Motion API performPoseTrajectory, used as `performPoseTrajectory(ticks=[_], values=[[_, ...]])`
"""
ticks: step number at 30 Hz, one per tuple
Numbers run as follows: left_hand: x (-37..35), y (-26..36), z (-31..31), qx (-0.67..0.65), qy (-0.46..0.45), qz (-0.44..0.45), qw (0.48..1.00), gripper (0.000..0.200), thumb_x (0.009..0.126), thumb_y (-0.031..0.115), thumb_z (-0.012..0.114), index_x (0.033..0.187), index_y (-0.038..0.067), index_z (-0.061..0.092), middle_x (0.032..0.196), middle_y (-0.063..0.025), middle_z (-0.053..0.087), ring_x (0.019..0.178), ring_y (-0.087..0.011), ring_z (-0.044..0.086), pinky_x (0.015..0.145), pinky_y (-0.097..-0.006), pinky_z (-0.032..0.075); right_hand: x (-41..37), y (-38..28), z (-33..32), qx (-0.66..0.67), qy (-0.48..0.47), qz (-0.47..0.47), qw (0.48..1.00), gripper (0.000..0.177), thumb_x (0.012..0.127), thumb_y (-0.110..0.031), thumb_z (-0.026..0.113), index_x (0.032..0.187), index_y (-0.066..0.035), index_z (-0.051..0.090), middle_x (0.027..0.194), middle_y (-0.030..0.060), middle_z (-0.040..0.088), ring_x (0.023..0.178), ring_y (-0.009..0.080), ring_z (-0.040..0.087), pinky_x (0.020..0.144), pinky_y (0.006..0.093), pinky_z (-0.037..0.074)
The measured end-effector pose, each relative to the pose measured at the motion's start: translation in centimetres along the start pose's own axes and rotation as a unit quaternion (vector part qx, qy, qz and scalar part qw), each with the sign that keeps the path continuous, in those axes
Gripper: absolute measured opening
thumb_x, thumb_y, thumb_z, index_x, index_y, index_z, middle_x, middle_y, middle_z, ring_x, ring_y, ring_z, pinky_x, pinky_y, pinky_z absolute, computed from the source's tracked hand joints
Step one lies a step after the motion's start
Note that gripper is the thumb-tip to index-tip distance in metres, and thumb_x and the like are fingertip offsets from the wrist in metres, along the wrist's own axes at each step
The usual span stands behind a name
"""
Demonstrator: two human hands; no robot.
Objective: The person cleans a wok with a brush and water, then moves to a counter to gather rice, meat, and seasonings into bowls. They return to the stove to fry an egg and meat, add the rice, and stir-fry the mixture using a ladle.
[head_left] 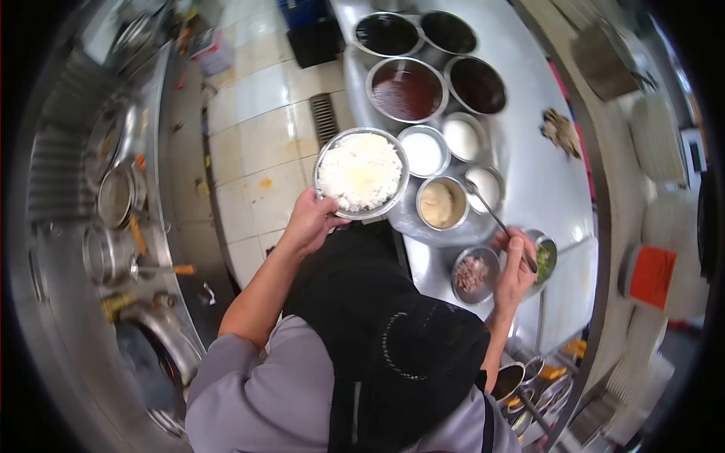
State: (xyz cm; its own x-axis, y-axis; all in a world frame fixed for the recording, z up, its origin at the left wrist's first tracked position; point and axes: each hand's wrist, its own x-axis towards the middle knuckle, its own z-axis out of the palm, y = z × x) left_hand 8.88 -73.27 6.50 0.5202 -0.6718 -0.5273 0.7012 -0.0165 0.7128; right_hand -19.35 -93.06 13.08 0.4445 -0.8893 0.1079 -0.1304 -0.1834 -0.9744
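My left hand grips the rim of a round steel bowl heaped with white rice and holds it over the gap beside the steel counter. My right hand holds a long-handled spoon whose tip rests in a small bowl of white powder. Close to that hand sit a bowl of tan paste, a bowl of minced meat and a bowl of chopped greens.
Large bowls of dark and red sauce and two more white-filled bowls line the counter farther off. A stove line with pots and a wok runs along the left. Tiled floor lies between. Stacked plates stand at right.
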Motion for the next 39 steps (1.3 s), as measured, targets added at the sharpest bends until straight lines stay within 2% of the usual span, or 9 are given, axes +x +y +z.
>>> performPoseTrajectory(ticks=[14, 16, 19, 23, 28, 31, 36, 37, 39], values=[[-7.8, -4.4, -11.0, -0.037, 0.215, 0.141, 0.966, 0.039, 0.083, -0.007, 0.049, 0.122, -0.002, 0.046, 0.111, -0.0152, 0.064, 0.086, -0.0215, 0.069, 0.064, -0.0318, 0.061, 0.3, 7.1, -0.5, -0.120, -0.071, 0.200, 0.970, 0.044, 0.097, -0.025, 0.061, 0.130, 0.003, 0.053, 0.076, 0.0011, 0.055, 0.060, 0.0062, 0.048, 0.050, 0.0224, 0.043], [-8.6, -5.3, -13.0, -0.045, 0.233, 0.151, 0.960, 0.039, 0.084, -0.006, 0.050, 0.123, -0.001, 0.048, 0.109, -0.0142, 0.065, 0.086, -0.0222, 0.069, 0.063, -0.0331, 0.061, -0.2, 7.9, -3.2, -0.265, 0.008, 0.029, 0.964, 0.049, 0.096, -0.023, 0.062, 0.136, 0.002, 0.048, 0.074, -0.0004, 0.051, 0.059, 0.0050, 0.044, 0.045, 0.0210, 0.038], [-10.2, -7.1, -16.3, -0.028, 0.239, 0.151, 0.959, 0.040, 0.085, -0.006, 0.050, 0.124, 0.000, 0.048, 0.110, -0.0135, 0.064, 0.088, -0.0223, 0.069, 0.065, -0.0343, 0.061, -1.6, 2.7, -3.3, -0.248, 0.060, 0.003, 0.967, 0.048, 0.097, -0.021, 0.061, 0.137, 0.001, 0.048, 0.075, -0.0004, 0.051, 0.060, 0.0056, 0.043, 0.050, 0.0197, 0.038], [-14.4, -8.7, -19.6, -0.018, 0.259, 0.150, 0.954, 0.041, 0.085, -0.005, 0.051, 0.125, 0.001, 0.047, 0.114, -0.0128, 0.063, 0.095, -0.0220, 0.067, 0.068, -0.0348, 0.060, -4.2, -5.0, 2.8, -0.062, 0.085, -0.147, 0.983, 0.042, 0.100, -0.019, 0.056, 0.136, 0.000, 0.049, 0.079, 0.0020, 0.052, 0.061, 0.0069, 0.043, 0.054, 0.0216, 0.039], [-20.4, -12.3, -25.5, -0.088, 0.261, 0.159, 0.948, 0.041, 0.085, -0.002, 0.051, 0.125, 0.002, 0.047, 0.113, -0.0124, 0.062, 0.094, -0.0226, 0.067, 0.067, -0.0339, 0.060, -6.3, -18.3, 9.4, -0.045, 0.010, -0.535, 0.844, 0.047, 0.103, -0.027, 0.049, 0.133, 0.009, 0.047, 0.079, 0.0084, 0.055, 0.062, 0.0115, 0.046, 0.054, 0.0253, 0.040], [-23.8, -14.4, -28.6, -0.106, 0.312, 0.164, 0.930, 0.039, 0.085, -0.003, 0.051, 0.123, 0.003, 0.047, 0.114, -0.0127, 0.062, 0.095, -0.0228, 0.067, 0.066, -0.0334, 0.060, -7.7, -24.6, 13.1, 0.024, 0.019, -0.617, 0.786, 0.054, 0.102, -0.033, 0.049, 0.132, 0.012, 0.046, 0.078, 0.0111, 0.055, 0.063, 0.0144, 0.048, 0.054, 0.0270, 0.041], [-28.8, -17.3, -31.7, -0.159, 0.381, 0.218, 0.884, 0.039, 0.087, -0.001, 0.055, 0.125, 0.004, 0.048, 0.116, -0.0123, 0.063, 0.094, -0.0220, 0.068, 0.067, -0.0343, 0.059, -6.2, -27.7, 17.9, 0.140, -0.097, -0.658, 0.734, 0.058, 0.099, -0.033, 0.053, 0.132, 0.015, 0.044, 0.078, 0.0207, 0.059, 0.066, 0.0254, 0.057, 0.057, 0.0354, 0.049], [-29.8, -17.6, -32.1, -0.183, 0.395, 0.238, 0.868, 0.040, 0.087, 0.002, 0.058, 0.126, 0.005, 0.047, 0.115, -0.0111, 0.063, 0.092, -0.0207, 0.068, 0.066, -0.0334, 0.058, -2.5, -26.2, 17.3, 0.132, -0.151, -0.650, 0.733, 0.056, 0.100, -0.031, 0.040, 0.125, 0.019, 0.046, 0.101, 0.0338, 0.058, 0.083, 0.0383, 0.061, 0.078, 0.0503, 0.051], [-31.9, -18.1, -32.3, -0.178, 0.445, 0.258, 0.839, 0.042, 0.087, 0.005, 0.062, 0.126, 0.005, 0.048, 0.109, -0.0069, 0.064, 0.086, -0.0177, 0.066, 0.063, -0.0311, 0.056, -0.3, -27.6, 22.5, 0.327, -0.166, -0.474, 0.801, 0.061, 0.097, -0.029, 0.032, 0.124, 0.024, 0.044, 0.119, 0.0448, 0.041, 0.097, 0.0503, 0.053, 0.084, 0.0531, 0.047]])
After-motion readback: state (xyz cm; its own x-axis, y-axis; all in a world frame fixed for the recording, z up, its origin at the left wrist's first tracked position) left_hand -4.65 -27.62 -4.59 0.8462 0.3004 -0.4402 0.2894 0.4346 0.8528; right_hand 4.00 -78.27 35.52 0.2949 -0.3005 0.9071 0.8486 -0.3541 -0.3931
